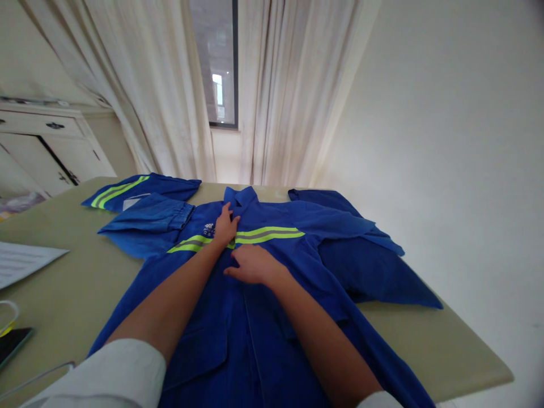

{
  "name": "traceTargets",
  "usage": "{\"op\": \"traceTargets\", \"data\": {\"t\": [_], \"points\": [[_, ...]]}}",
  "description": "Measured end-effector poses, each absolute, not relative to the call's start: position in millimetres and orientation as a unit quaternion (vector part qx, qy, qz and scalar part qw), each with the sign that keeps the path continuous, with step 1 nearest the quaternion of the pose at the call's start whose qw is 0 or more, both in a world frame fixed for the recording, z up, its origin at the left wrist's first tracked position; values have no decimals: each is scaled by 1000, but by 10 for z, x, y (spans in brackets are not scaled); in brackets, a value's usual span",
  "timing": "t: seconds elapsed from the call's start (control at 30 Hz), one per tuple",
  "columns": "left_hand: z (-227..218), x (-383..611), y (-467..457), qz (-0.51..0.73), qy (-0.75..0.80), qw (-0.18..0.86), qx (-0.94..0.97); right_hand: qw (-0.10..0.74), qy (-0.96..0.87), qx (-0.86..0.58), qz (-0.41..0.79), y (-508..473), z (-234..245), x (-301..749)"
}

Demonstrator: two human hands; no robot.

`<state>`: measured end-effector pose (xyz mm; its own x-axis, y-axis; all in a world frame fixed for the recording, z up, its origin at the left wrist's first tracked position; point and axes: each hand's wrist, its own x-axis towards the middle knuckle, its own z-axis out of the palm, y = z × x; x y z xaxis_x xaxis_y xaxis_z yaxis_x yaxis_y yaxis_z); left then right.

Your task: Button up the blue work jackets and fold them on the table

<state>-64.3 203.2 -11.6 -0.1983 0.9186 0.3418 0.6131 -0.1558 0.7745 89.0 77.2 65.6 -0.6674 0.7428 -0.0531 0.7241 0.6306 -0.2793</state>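
Note:
A blue work jacket (297, 226) with yellow-and-grey reflective stripes lies face up on the beige table (85, 283), collar at the far side. My left hand (225, 225) rests flat on the chest by the front placket, fingers stretched toward the collar. Just nearer to me, my right hand (251, 264) lies on the placket with fingers extended to the left. Neither hand holds anything. A second blue garment (144, 212) with the same stripes lies folded at the far left of the jacket.
A white paper sheet (21, 260) lies at the table's left, with a dark phone (12, 343) near the front left edge. A white cabinet (51, 147) stands at the left, curtains (276, 102) and a window behind. The table's right edge drops off to a pale floor.

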Motion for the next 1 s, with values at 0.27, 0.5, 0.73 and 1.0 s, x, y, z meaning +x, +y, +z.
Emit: {"op": "traceTargets", "data": {"t": [0.27, 0.5, 0.73, 1.0], "points": [[-237, -750, 2151, 287, 588, 105, 750, 140, -847, -502, 103, 753, 205, 827], [-150, -890, 2262, 266, 590, 116, 753, 126, -879, -426, 173, 664, 56, 735], [117, -1179, 2503, 405, 666, 34, 626, 142, -882, -428, 136, 609, 53, 732], [281, -1328, 3023, 326, 699, 199, 605, 171, -870, -434, 159, 636, 73, 724]]}}
